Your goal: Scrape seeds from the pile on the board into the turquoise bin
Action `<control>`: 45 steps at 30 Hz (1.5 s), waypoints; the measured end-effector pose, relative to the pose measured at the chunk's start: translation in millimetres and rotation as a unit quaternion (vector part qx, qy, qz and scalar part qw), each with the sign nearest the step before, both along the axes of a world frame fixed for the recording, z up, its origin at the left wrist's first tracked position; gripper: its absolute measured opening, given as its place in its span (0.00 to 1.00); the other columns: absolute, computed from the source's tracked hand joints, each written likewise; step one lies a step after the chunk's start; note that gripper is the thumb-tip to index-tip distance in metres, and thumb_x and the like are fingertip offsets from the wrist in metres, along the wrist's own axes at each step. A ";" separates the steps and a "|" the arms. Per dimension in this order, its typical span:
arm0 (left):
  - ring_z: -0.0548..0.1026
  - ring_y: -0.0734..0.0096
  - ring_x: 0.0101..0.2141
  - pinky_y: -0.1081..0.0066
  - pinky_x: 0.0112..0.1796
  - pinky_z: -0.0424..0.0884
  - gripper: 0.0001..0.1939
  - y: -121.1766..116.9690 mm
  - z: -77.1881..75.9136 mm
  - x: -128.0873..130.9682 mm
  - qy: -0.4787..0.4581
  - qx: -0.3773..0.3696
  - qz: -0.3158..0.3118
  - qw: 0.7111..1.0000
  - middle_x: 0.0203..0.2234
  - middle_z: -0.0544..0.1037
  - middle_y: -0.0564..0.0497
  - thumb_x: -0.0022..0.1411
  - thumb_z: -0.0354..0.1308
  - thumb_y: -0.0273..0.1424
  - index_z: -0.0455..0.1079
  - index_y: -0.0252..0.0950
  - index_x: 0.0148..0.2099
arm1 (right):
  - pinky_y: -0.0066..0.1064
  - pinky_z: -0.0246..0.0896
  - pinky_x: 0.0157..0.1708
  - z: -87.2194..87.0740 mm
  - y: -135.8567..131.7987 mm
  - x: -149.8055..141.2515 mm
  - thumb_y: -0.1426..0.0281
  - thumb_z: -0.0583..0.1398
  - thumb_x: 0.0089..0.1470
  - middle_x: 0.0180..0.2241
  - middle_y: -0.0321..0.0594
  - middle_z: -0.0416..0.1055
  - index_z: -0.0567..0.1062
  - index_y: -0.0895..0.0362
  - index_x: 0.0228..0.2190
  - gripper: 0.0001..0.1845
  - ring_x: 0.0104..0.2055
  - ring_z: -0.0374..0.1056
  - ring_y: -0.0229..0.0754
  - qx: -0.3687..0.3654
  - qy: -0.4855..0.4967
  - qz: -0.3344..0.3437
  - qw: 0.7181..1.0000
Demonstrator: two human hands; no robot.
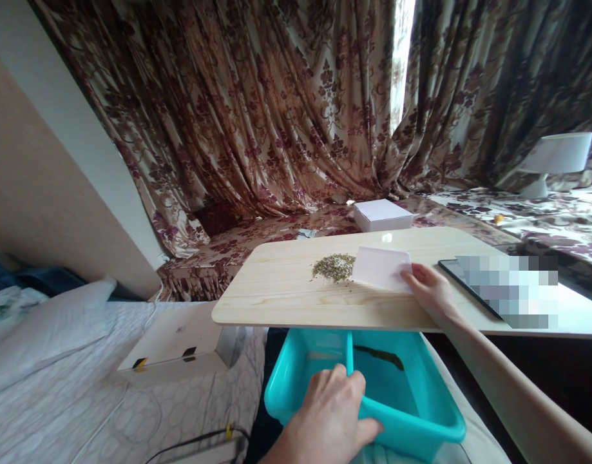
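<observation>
My right hand (428, 290) pinches the right edge of a thin white card (380, 267) over a pale wooden table (267, 306). The card's left edge meets a loose heap of small green-brown seeds or dried bits (333, 267); their exact kind is unclear. Below the table's front edge is a turquoise divided bin (440, 415). My left hand (327, 409) is closed over its near rim by the divider, thumb outside. In the bin's right compartment lies a strip of similar green-brown bits (380, 354) along the far side.
A tablet-like device (469, 287), partly blurred, lies on the table's right side. Behind the table sits a white box (382, 216). A white carton (180, 341) and cables (194, 440) rest on the bed at left. A lamp (561, 154) stands at far right, before patterned curtains.
</observation>
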State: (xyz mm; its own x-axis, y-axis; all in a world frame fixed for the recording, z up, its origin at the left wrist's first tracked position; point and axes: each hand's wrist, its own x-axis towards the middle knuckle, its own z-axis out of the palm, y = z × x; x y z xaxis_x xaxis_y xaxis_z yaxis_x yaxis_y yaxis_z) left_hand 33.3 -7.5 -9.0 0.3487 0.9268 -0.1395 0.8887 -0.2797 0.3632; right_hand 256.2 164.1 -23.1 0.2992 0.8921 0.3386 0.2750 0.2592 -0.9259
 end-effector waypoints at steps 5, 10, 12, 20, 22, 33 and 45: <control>0.67 0.61 0.39 0.64 0.42 0.61 0.09 0.8 5.4 -3.3 -0.007 0.024 0.074 0.997 0.34 0.71 0.53 0.53 0.53 0.39 0.66 0.42 0.36 | 0.34 0.65 0.40 2.2 -1.9 -0.4 0.66 0.59 0.42 0.34 0.41 0.76 0.72 0.55 0.30 0.09 0.39 0.71 0.45 -0.010 0.027 0.011 1.000; 0.68 0.60 0.37 0.63 0.40 0.60 0.09 3.1 9.2 -14.2 0.011 0.043 0.125 0.991 0.32 0.73 0.53 0.51 0.52 0.37 0.67 0.41 0.35 | 0.34 0.66 0.40 0.7 -0.2 0.9 0.65 0.59 0.41 0.34 0.41 0.76 0.72 0.54 0.30 0.10 0.39 0.72 0.45 -0.007 0.029 0.015 0.999; 0.68 0.59 0.38 0.63 0.40 0.60 0.09 3.6 8.9 -16.3 0.012 0.044 0.127 0.991 0.31 0.73 0.53 0.49 0.54 0.36 0.67 0.41 0.34 | 0.35 0.66 0.40 -0.1 0.3 1.4 0.65 0.59 0.41 0.34 0.41 0.76 0.72 0.54 0.30 0.10 0.39 0.72 0.46 -0.005 0.024 0.009 1.000; 0.71 0.65 0.34 0.56 0.54 0.46 0.07 5.4 3.7 -16.4 0.008 0.096 0.108 0.989 0.27 0.74 0.55 0.47 0.57 0.35 0.68 0.41 0.32 | 0.36 0.65 0.40 1.7 0.0 0.2 0.66 0.59 0.41 0.32 0.41 0.76 0.72 0.55 0.30 0.10 0.39 0.72 0.46 -0.005 0.014 0.022 1.000; 0.71 0.65 0.33 0.55 0.54 0.45 0.07 5.4 3.1 -17.1 0.004 0.102 0.109 0.989 0.27 0.74 0.55 0.47 0.57 0.36 0.68 0.41 0.31 | 0.36 0.65 0.40 2.9 -0.1 -0.6 0.66 0.59 0.41 0.32 0.41 0.76 0.72 0.55 0.30 0.09 0.38 0.72 0.46 -0.001 0.015 0.018 1.000; 0.72 0.66 0.33 0.52 0.55 0.44 0.07 4.3 5.0 -17.7 -0.023 0.113 0.110 0.987 0.27 0.75 0.55 0.47 0.59 0.35 0.69 0.41 0.31 | 0.36 0.65 0.39 2.8 2.8 -2.3 0.66 0.60 0.41 0.31 0.41 0.76 0.72 0.56 0.29 0.10 0.36 0.71 0.44 -0.001 0.038 0.050 0.998; 0.72 0.67 0.32 0.52 0.55 0.43 0.05 4.0 5.7 -22.2 -0.019 0.120 0.112 0.986 0.27 0.75 0.56 0.48 0.57 0.35 0.67 0.41 0.30 | 0.35 0.66 0.37 6.0 -2.3 -3.8 0.67 0.60 0.41 0.30 0.39 0.76 0.73 0.56 0.28 0.08 0.36 0.71 0.45 -0.007 0.027 0.049 0.998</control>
State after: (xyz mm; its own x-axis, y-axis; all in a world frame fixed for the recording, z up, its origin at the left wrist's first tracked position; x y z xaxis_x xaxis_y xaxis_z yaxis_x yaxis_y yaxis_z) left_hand 11.1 -3.5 -3.3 0.1325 0.9859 0.1019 0.9247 -0.1599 0.3454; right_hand 252.4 161.8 -17.1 0.2280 0.9222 0.3124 0.1989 0.2700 -0.9421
